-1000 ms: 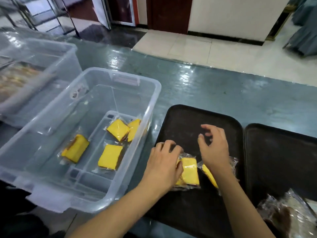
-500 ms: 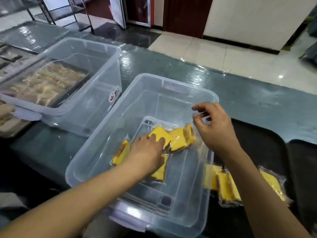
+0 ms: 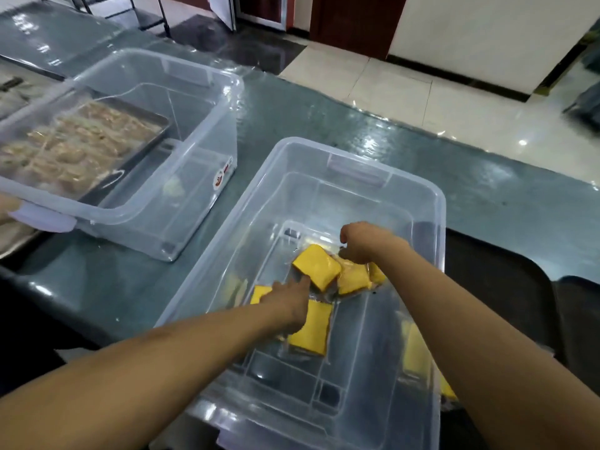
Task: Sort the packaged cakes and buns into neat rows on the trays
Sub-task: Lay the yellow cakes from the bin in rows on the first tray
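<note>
Several yellow packaged cakes lie in the clear plastic bin [image 3: 436, 203]. My left hand [image 3: 287, 305] reaches into the bin and grips the lower corner of a tilted cake [image 3: 316, 267]. It partly covers another cake [image 3: 259, 292], and one more cake [image 3: 311, 329] lies flat just beside it. My right hand [image 3: 363, 243] curls down and pinches the wrapper of a neighbouring cake [image 3: 354, 280]. On the black tray [image 3: 503, 303] to the right, more cakes [image 3: 415, 352] show blurred through the bin wall.
A second clear bin [image 3: 181, 102] stands to the left, holding a metal tray of pale wrapped buns [image 3: 81, 147]. Another black tray [image 3: 578, 306] lies at the far right. Everything rests on a grey-green counter [image 3: 357, 125]. Part of another person's hand [image 3: 6, 206] shows at the left edge.
Both hands left the cakes set on the black tray and moved left into the bin. My right hand has dropped onto a cake wrapper; my left has shifted to the tilted cake.
</note>
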A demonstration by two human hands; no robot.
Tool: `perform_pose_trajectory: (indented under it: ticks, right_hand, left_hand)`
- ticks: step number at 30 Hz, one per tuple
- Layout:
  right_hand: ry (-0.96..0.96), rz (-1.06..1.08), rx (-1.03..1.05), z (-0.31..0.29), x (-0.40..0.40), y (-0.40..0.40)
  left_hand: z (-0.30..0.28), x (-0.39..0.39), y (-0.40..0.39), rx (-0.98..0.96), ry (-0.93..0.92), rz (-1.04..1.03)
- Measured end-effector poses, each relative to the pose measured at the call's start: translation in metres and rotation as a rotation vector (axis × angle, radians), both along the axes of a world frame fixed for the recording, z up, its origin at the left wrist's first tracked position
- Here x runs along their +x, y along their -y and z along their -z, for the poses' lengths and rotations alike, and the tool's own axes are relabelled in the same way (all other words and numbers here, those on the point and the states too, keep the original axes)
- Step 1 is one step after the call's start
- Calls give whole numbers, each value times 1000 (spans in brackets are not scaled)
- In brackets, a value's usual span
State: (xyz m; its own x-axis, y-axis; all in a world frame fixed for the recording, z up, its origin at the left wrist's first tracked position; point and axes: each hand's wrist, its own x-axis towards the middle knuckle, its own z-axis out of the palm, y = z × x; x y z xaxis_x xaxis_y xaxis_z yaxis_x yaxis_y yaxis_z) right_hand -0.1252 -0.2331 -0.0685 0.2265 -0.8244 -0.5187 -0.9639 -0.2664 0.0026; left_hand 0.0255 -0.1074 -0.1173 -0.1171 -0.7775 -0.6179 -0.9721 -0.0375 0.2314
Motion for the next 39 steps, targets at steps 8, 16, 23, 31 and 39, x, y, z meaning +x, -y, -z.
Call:
perform_pose_trajectory:
  ticks: [8, 16, 23, 31, 39]
  right_hand:
    - [5, 27, 29, 73, 36, 6]
    - [117, 60, -58, 49, 35, 25]
    - [-243, 113, 198, 39, 13, 33]
    - [-491, -10, 75, 54, 5, 19]
    - [-256, 128, 195, 49, 7, 8]
  left_hand:
    - [29, 17, 10, -146, 225, 54]
    - [16, 30, 41, 78, 191, 134]
    - [-14, 1, 63, 331, -107, 201]
    - [19, -23, 30, 210, 46, 329]
    - [4, 5, 26, 204, -82, 184]
